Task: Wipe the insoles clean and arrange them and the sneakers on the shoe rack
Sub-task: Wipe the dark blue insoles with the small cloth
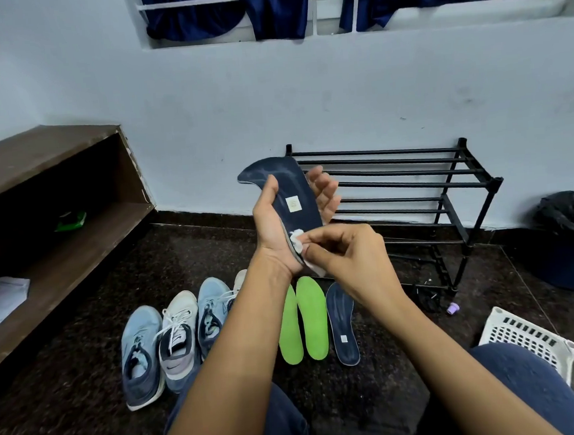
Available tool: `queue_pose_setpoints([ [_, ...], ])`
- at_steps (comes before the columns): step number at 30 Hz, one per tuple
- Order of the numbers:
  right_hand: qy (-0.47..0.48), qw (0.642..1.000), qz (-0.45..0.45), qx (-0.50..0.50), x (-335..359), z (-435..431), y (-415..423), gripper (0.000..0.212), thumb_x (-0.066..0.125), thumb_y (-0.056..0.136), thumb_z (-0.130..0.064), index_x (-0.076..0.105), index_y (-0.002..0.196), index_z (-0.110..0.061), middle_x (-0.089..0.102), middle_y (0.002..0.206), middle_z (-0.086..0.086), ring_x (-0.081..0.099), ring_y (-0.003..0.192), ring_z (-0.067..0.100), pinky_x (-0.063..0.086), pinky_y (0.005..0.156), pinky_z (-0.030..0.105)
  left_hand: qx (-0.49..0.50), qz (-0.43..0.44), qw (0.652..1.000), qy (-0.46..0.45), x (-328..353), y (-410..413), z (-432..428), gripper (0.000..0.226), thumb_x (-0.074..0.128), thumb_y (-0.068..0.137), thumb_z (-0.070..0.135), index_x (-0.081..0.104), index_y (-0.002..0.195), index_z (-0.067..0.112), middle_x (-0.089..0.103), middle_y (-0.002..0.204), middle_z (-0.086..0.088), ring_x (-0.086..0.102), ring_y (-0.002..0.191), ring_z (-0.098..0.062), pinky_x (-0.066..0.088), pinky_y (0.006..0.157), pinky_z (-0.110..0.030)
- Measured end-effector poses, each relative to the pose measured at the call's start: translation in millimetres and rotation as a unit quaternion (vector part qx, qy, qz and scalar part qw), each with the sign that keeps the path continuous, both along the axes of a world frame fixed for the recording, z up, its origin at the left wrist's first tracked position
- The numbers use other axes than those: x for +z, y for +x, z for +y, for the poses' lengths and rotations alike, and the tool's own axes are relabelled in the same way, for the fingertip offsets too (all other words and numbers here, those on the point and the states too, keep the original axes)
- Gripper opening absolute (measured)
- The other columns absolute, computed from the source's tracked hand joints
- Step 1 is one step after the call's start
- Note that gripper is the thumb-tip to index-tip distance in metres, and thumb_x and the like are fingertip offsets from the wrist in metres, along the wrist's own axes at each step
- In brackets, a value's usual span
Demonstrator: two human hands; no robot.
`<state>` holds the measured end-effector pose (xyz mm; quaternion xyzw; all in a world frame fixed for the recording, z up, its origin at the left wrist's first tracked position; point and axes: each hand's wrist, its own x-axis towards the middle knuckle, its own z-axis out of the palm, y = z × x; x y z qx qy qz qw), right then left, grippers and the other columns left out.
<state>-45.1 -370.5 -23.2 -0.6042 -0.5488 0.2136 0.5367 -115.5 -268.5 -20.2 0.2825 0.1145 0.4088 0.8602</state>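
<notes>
- A dark blue insole [288,186] is held up in the left hand [271,229], with the thumb on its left edge and the fingers [325,193] curled behind its right edge.
- A white wipe [297,242] is pinched by the right hand [346,250] and pressed against the insole's near end.
- On the floor [70,406], two green insoles [312,318] and a second dark blue insole [344,326] are laid side by side, right of a row of sneakers [178,335].
- A black shoe rack [395,174] is stood against the far wall [303,96].
</notes>
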Motion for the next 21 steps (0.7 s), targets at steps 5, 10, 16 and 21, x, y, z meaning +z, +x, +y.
queue_pose_setpoints([
  [5, 0.041, 0.987, -0.147, -0.055, -6, 3, 0, 0.017, 0.067, 0.079, -0.002, 0.076, 0.085, -0.016, 0.07, 0.08, -0.008, 0.062, 0.07, -0.004, 0.044, 0.07, 0.007, 0.024, 0.001, 1.0, 0.004, 0, -1, 4, 0.059, 0.033, 0.096, 0.054, 0.062, 0.11, 0.005, 0.069, 0.095, -0.01, 0.067, 0.09, -0.021, 0.052, 0.089, -0.034],
  [10, 0.119, 0.941, -0.262, -0.176, -13, 17, 10, 0.012, 0.061, 0.078, -0.005, 0.072, 0.082, -0.006, 0.069, 0.079, 0.009, 0.065, 0.071, 0.028, 0.045, 0.068, 0.026, 0.017, 0.033, 0.999, 0.008, -2, 11, -6, 0.058, 0.028, 0.097, 0.052, 0.063, 0.108, 0.007, 0.07, 0.095, -0.01, 0.066, 0.095, -0.022, 0.044, 0.095, -0.034],
  [16, 0.126, 0.982, -0.084, -0.111, -3, 9, 1, 0.017, 0.069, 0.079, -0.002, 0.076, 0.09, -0.014, 0.073, 0.091, -0.005, 0.063, 0.085, -0.003, 0.042, 0.079, 0.003, -0.028, 0.032, 0.999, 0.005, -5, 16, -15, 0.058, 0.031, 0.097, 0.05, 0.066, 0.104, 0.005, 0.07, 0.095, -0.01, 0.069, 0.092, -0.023, 0.048, 0.096, -0.035],
  [21, 0.004, 1.0, 0.002, -0.003, 6, -2, 1, 0.015, 0.071, 0.08, -0.007, 0.076, 0.087, -0.019, 0.073, 0.079, -0.01, 0.065, 0.071, -0.005, 0.05, 0.071, 0.013, -0.008, -0.001, 1.0, -0.005, 5, 3, -5, 0.062, 0.035, 0.095, 0.053, 0.067, 0.105, 0.0, 0.069, 0.096, -0.013, 0.07, 0.088, -0.024, 0.054, 0.087, -0.036],
])
